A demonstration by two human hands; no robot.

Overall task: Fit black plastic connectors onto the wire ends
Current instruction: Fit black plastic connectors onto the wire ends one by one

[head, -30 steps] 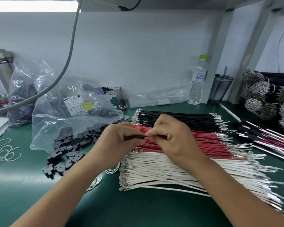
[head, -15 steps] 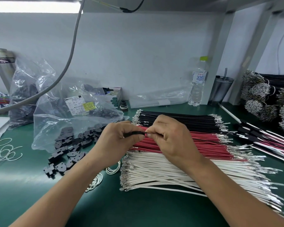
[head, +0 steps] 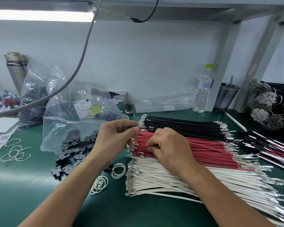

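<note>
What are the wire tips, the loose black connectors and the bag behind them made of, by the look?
Wire tips: bare metal, probably crimped terminals; they glint silver at the ends of the black, red and white bundles.
Black connectors: moulded plastic, likely; matte black with crisp, identical shapes.
Bag: thin clear plastic film; see-through, creased, with shiny highlights.

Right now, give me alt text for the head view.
The right hand picks at the red wires while the left hand pinches a small dark part. Black wires lie behind, white wires in front, loose black connectors left.
</note>
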